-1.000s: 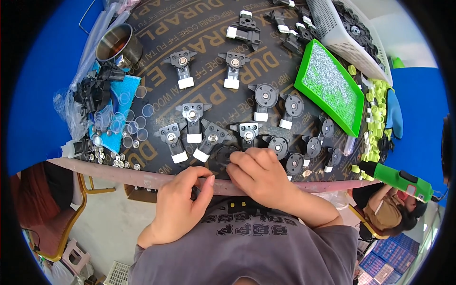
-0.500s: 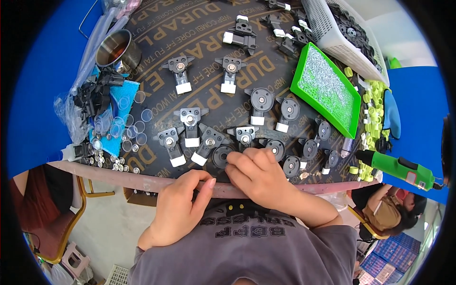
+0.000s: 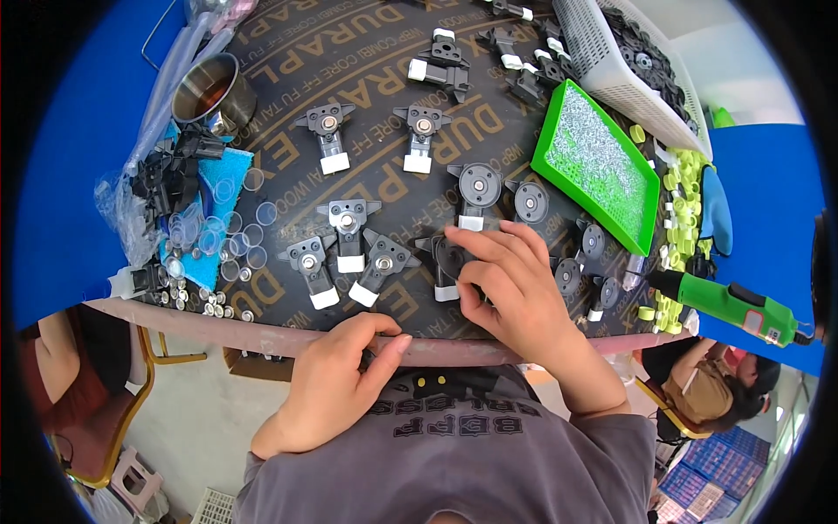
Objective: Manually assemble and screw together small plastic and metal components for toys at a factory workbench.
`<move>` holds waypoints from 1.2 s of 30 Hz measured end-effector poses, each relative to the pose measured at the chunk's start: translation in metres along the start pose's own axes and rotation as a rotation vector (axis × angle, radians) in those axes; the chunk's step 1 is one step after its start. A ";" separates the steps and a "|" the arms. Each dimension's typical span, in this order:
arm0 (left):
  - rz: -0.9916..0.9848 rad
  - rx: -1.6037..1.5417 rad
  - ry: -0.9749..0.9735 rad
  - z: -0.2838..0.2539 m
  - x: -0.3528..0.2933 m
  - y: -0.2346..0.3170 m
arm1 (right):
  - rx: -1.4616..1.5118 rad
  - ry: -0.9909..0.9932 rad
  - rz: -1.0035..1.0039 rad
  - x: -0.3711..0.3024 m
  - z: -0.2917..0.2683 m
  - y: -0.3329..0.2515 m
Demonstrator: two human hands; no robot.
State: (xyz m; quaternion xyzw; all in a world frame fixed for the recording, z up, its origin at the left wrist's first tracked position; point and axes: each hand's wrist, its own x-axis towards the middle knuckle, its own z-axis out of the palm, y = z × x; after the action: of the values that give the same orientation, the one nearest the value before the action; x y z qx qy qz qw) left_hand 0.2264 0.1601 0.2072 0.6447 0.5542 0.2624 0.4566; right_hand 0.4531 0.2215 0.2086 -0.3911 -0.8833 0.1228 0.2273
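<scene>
My right hand hovers at the table's front middle, fingers spread apart. Beside its fingertips a black part with a white end carries a round disc cover; whether the fingers touch it I cannot tell. At the front edge my left hand is curled, thumb against forefinger, with a small dark bit in its grip that is too hidden to name. Left of the covered part lie several matching black parts with bare metal hubs. Other disc-covered parts lie farther back and right, some behind my right hand.
A green tray of small metal pieces sits right of centre, near a white basket of black parts. A green electric screwdriver lies at right beside yellow caps. A steel cup and clear discs are at left.
My right hand has moved right and its fingers have spread. A disc now covers the front middle part, whose metal hub showed before; the loose disc beside it is gone. My left hand stays put.
</scene>
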 end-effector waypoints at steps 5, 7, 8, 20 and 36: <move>-0.006 -0.014 -0.006 -0.001 0.000 -0.001 | -0.092 -0.048 -0.003 0.002 -0.003 0.000; 0.004 -0.022 -0.003 0.000 0.000 -0.001 | -0.086 -0.068 0.011 0.004 -0.003 -0.002; 0.011 -0.028 0.005 0.000 0.000 -0.002 | -0.081 -0.087 0.025 0.005 -0.004 -0.002; -0.023 -0.535 0.037 -0.002 0.000 -0.003 | 0.364 0.022 0.074 0.012 -0.017 -0.017; -0.009 -0.957 0.208 0.015 -0.001 -0.011 | 0.575 -0.016 0.256 0.017 -0.001 -0.044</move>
State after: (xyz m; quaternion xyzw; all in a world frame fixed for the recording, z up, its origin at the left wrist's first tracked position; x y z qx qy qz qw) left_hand 0.2333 0.1542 0.1914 0.3307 0.4168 0.5488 0.6448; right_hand 0.4156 0.2053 0.2316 -0.4180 -0.7577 0.3983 0.3041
